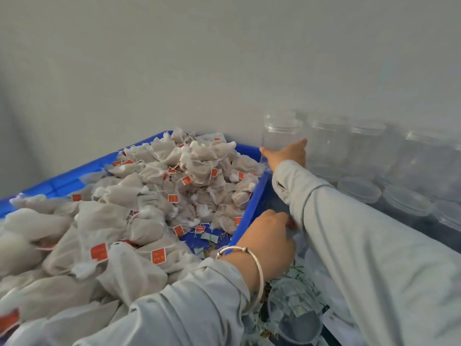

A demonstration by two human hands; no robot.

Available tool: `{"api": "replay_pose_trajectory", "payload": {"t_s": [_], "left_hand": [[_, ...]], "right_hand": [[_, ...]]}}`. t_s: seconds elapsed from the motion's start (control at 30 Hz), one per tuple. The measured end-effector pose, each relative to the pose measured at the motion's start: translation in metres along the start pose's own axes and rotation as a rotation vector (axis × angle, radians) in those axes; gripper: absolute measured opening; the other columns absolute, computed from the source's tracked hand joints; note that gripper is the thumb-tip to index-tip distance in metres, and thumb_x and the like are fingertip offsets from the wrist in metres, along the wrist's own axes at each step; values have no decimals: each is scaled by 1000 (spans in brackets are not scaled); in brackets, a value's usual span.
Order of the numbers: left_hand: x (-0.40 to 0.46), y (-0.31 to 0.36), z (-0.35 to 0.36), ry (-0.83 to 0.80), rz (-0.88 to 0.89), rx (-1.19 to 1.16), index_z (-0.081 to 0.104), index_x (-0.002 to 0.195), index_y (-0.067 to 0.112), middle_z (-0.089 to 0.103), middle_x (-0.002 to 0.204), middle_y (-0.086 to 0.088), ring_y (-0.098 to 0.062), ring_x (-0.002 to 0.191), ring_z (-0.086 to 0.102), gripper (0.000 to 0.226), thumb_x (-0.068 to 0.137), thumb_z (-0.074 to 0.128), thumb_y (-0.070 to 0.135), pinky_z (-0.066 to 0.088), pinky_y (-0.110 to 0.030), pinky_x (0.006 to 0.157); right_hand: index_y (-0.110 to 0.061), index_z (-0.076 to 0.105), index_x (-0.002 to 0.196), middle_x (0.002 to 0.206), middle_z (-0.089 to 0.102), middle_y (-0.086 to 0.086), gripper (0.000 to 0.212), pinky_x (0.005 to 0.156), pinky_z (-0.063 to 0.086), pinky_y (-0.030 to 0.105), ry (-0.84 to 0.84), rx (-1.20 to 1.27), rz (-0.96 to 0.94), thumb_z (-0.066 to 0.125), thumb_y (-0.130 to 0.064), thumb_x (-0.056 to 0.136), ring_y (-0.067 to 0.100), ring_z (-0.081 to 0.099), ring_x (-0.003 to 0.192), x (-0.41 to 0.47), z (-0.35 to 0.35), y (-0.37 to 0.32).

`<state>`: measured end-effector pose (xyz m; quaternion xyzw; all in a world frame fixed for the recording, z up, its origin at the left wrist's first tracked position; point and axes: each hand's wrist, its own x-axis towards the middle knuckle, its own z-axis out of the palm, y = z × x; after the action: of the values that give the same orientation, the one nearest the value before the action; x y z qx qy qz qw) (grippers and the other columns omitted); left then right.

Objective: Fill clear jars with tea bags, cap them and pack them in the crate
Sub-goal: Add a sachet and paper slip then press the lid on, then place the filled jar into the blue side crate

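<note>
The right hand (287,154) had its fingers clamped round an empty clear plastic jar (280,136) by the blue plastic crate's (252,206) far corner, seemingly fetching it for filling; the left hand's (268,236) fingers were hidden.

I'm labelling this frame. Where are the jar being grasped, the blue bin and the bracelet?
jar (279,136): head view, its clear side wall.
blue bin (252,203): head view, its right wall.
bracelet (259,273): head view, the band at the wrist.

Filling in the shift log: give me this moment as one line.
stage: fetching jar | right hand: grips empty clear jar by wall | left hand: at blue crate edge, grasp unclear | tea bags: piled in crate
</note>
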<state>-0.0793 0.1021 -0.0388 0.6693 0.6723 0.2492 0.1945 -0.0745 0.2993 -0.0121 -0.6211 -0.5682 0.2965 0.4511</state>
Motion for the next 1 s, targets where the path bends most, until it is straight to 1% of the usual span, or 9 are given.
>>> {"api": "replay_pose_trajectory", "payload": {"t_s": [0.1, 0.3, 0.5, 0.57, 0.67, 0.73, 0.83, 0.93, 1.0], "left_hand": [[0, -1, 0, 48, 26, -21, 44, 85, 21, 39, 91, 1, -19, 86, 42, 13, 89, 45, 8, 31, -23, 74], [-7, 4, -4, 296, 122, -150, 53, 122, 14, 47, 123, -1, -16, 110, 49, 38, 87, 46, 1, 36, -16, 89], [-17, 13, -12, 684, 212, -80, 39, 137, 22, 16, 150, -6, -17, 136, 16, 61, 82, 64, 25, 18, -30, 110], [-18, 10, -21, 625, 217, -107, 34, 141, 30, 13, 151, -1, -13, 137, 16, 71, 78, 62, 47, 22, -27, 110], [-24, 13, -25, 236, 306, -140, 26, 143, 41, 24, 146, 13, 4, 124, 28, 85, 69, 57, 68, 19, 3, 94], [-31, 19, -18, 24, 363, -145, 22, 143, 44, 31, 140, 18, 17, 116, 34, 88, 65, 56, 68, 19, 10, 87], [-36, 33, -4, 17, 377, -257, 29, 142, 39, 41, 128, 14, 29, 103, 37, 85, 65, 54, 65, 28, 7, 82], [-37, 45, -1, 156, 348, -421, 39, 138, 34, 48, 126, 8, 12, 111, 46, 77, 70, 56, 66, 39, -11, 98], [-42, 46, -6, 101, 401, -435, 32, 137, 44, 43, 127, 11, 3, 121, 43, 74, 74, 62, 68, 38, -17, 103]], "right_hand": [[-12, 19, 146, 139, 44, 9, 108, 92, 50, 47, 0, 44, 27, 84, -36, 64, 31, 56, 117, 5, 4, 3], [-13, 34, 139, 133, 41, 6, 97, 98, 41, 32, 43, -25, -223, 80, -46, 60, 24, 44, 124, -31, -31, 17], [-26, 33, 128, 125, 37, -6, 92, 83, 39, 13, -370, 144, -409, 80, -42, 50, 3, 49, 107, -103, -104, 63], [-33, 37, 121, 124, 46, -12, 86, 87, 42, 14, -513, 134, -406, 79, -45, 47, -4, 50, 110, -116, -129, 77], [-32, 40, 130, 130, 53, -11, 94, 99, 44, 28, -724, 108, -426, 83, -39, 47, 7, 53, 119, -129, -171, 93], [-31, 36, 138, 134, 51, -10, 101, 103, 42, 32, -788, 5, -469, 81, -41, 49, 6, 51, 121, -136, -193, 100], [-53, 30, 132, 128, 44, -31, 98, 97, 41, 22, -685, -150, -563, 78, -48, 47, -7, 45, 119, -147, -212, 105], [-63, 25, 122, 125, 36, -39, 94, 87, 36, 4, -495, -166, -674, 77, -47, 45, -16, 39, 116, -160, -216, 105], [-60, 30, 122, 124, 40, -36, 93, 88, 35, 4, -452, -103, -674, 79, -44, 44, -13, 42, 115, -163, -216, 103]]}}
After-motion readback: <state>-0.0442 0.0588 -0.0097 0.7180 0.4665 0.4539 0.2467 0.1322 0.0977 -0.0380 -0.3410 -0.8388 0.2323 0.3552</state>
